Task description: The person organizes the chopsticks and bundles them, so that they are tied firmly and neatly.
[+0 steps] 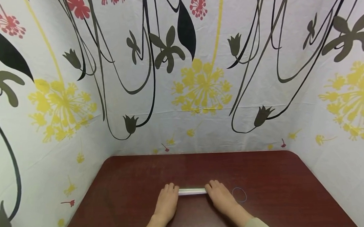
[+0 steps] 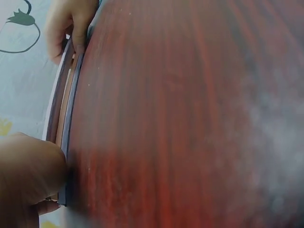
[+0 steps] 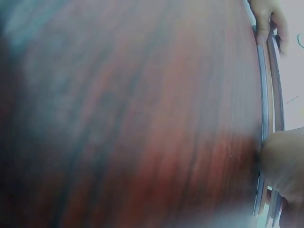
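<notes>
A thin bundle of pale sticks (image 1: pixel 192 191) lies flat on the dark red table (image 1: pixel 127 183), running left to right. My left hand (image 1: pixel 167 202) grips its left end and my right hand (image 1: pixel 220 196) grips its right end, both palm down. In the left wrist view the sticks (image 2: pixel 71 104) run from my left hand (image 2: pixel 28 175) up to the right hand's fingers (image 2: pixel 71 23), which pinch them. The right wrist view shows the sticks (image 3: pixel 266 95) between my right hand (image 3: pixel 285 166) and the left hand (image 3: pixel 266 16).
A thin bluish rubber band (image 1: pixel 246 196) lies flat on the table just right of my right hand. Flower-printed cloth walls (image 1: pixel 199 92) close in the table at the back and on both sides.
</notes>
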`<state>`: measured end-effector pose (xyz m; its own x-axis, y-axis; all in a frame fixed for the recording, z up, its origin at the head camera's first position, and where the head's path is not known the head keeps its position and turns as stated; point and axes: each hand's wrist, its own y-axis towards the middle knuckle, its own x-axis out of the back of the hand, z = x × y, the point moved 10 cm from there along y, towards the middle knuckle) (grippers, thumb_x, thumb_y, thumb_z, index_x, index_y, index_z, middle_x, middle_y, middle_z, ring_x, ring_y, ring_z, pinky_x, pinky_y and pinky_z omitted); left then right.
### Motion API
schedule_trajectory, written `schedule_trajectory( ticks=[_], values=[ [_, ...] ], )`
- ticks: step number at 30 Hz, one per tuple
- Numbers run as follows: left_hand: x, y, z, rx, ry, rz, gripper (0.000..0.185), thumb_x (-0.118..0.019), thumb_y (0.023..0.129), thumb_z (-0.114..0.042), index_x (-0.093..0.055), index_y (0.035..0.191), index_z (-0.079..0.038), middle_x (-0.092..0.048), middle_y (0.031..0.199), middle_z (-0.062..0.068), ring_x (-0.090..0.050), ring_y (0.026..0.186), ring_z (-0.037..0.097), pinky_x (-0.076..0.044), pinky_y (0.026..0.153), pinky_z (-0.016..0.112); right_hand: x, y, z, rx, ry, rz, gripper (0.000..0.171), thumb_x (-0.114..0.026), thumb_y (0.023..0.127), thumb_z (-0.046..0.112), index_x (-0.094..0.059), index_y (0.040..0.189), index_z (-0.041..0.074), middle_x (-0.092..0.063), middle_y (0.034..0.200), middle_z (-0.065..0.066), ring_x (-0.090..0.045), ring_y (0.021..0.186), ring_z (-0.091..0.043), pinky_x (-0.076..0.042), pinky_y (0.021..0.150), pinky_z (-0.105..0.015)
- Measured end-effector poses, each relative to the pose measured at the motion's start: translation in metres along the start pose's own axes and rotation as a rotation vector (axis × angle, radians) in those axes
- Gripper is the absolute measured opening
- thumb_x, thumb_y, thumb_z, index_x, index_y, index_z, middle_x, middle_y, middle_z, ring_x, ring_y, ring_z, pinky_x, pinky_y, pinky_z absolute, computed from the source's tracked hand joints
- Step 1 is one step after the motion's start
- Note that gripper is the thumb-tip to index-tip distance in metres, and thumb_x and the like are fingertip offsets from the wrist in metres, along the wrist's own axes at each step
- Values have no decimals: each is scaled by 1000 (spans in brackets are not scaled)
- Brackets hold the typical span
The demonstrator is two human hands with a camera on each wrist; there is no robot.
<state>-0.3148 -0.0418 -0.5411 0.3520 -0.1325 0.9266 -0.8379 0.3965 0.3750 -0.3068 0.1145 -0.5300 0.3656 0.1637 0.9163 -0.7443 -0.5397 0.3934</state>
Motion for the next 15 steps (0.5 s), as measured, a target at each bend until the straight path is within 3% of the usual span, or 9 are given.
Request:
schedule_trajectory(
  ticks=[5,10,15],
  values=[
    [-2,-1,-3,-4,12,43,26,-75,83,-5,-62,105,-7,-53,93,7,-53,86,23,-47,72,37,-4,-2,3,24,-26,8,26,-66,79,-2,-54,99,8,-50,89,-4,-51,81,-20,-44,67,-37],
    [0,-1,-4,-14,8,37,36,-81,73,-1,-62,103,-7,-53,92,8,-53,86,24,-49,73,37,-5,-4,3,29,-22,-1,27,-64,77,-2,-54,100,9,-52,90,-4,-52,83,-20,-45,68,-38],
    [-1,-1,-5,-18,-6,72,40,-83,71,-4,-62,105,-10,-56,93,7,-53,87,24,-44,71,38,-6,-4,5,35,3,47,29,-65,78,-2,-54,102,10,-53,90,-2,-53,84,-20,-47,72,-39]
  ],
)
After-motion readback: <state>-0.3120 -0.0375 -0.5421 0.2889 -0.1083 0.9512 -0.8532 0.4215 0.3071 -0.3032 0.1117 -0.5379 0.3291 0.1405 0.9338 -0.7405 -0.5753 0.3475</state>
